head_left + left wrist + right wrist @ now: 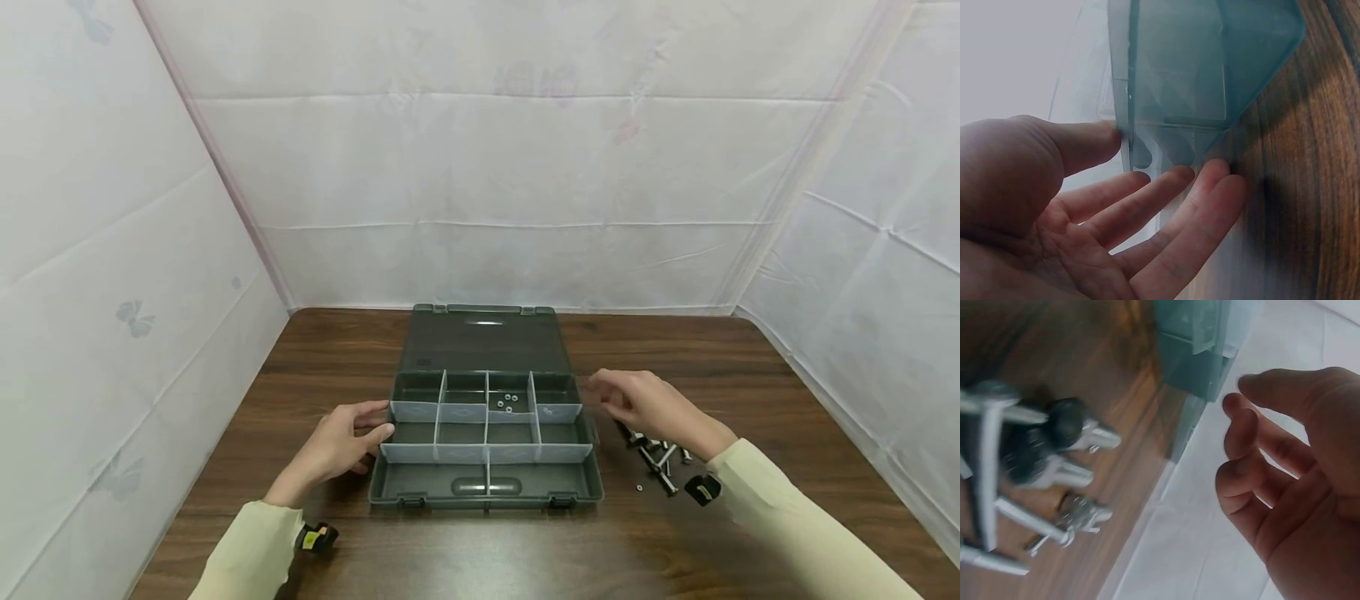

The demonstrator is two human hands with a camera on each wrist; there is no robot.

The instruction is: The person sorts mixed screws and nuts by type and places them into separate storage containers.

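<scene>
A green translucent organizer box (427, 502) stands on the table with its lid laid back. Several small nuts (509, 409) lie in its back row, third compartment from the left. My left hand (341, 442) is at the box's left side, the thumb at the rim and the loosely extended fingers (1166, 206) along the side wall. Just off the right wall hovers my right hand (637, 404), its fingers loosely bent and nothing visible between thumb and fingertips. Below it lies a pile of metal bolts (651, 460), some with dark knob-like heads (1066, 423), partly hidden by the hand.
One small nut (639, 487) lies alone on the wooden table (480, 554), near the bolts. The box's lid (483, 346) extends toward the white cloth wall (480, 267) at the back. Cloth also hangs on both sides.
</scene>
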